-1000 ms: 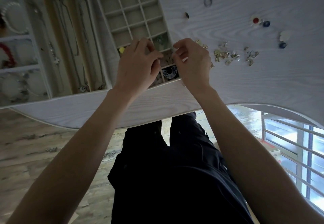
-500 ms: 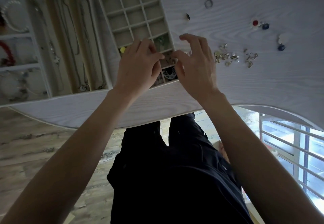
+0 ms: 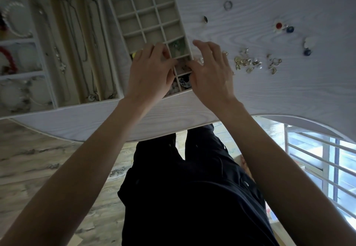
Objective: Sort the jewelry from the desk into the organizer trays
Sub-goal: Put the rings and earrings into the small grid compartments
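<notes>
White wood-grain desk fills the upper view, wood-look floor and a barred window below its curved near edge. Beige grid tray with small square compartments sits near the desk's middle, angled, its near end at the desk's near edge. Left hand hovers over the near-left compartments of that tray, fingers curled together at the tips; whether it pinches anything cannot be told. Right hand rests at the tray's near-right corner, thumb and forefinger meeting over a compartment holding small pale pieces, other fingers spread and relaxed over the desk; what it pinches, if anything, is too small to tell. Green piece lies in the compartment just beyond the fingers, a blue-and-white piece in the one nearer the desk edge. Long-slot beige tray with chain necklaces lies beside the grid tray on its left; white tray with bracelets at the far left edge. Unsorted gold earrings cluster lies on the desk just right of the right hand. Silver ring, red-and-white stud and blue studs sit farther toward the far right.
</notes>
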Motion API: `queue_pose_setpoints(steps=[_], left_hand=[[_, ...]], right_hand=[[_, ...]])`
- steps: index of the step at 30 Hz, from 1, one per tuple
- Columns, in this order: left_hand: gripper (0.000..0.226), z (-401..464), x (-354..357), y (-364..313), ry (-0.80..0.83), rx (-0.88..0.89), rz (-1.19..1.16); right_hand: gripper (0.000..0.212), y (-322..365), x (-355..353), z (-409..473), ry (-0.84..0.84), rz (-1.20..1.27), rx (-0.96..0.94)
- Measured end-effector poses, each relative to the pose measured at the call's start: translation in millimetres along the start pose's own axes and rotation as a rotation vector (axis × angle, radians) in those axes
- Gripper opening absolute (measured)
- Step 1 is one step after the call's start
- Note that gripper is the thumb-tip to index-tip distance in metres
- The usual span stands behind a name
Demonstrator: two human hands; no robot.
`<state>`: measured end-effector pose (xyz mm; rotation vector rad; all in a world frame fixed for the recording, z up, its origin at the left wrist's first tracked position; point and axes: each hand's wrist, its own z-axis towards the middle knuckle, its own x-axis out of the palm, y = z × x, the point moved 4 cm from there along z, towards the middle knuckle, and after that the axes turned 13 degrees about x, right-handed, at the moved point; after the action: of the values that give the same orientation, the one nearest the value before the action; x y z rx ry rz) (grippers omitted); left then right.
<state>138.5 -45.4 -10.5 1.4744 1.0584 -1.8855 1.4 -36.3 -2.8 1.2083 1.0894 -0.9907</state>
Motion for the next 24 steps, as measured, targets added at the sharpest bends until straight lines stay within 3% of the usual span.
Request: queue_pose_setpoints(steps=[6, 16, 20, 24], left_hand=[[0.020, 0.4, -2.6, -0.4, -0.010, 0.006, -0.009], [0.022, 2.0, -0.3, -6.7, 0.008, 0.064, -0.016], [0.017, 8.8, -10.3, -21.8, -0.127, -0.002, -0.262], [0.012, 43.0, -6.3, -56.4, -0.191, -0.061, -0.611]], right_hand=[[0.021, 1.5, -3.0, -0.6, -0.074, -0.016, 0.009], [0.027, 0.4, 2.6, -5.5, -0.034, 0.017, 0.025], [0.028, -19.6, -12.8, -12.0, -0.055, 0.258, 0.050], [0.020, -85.3, -31.1, -29.7, -0.186, 0.367, 0.325]])
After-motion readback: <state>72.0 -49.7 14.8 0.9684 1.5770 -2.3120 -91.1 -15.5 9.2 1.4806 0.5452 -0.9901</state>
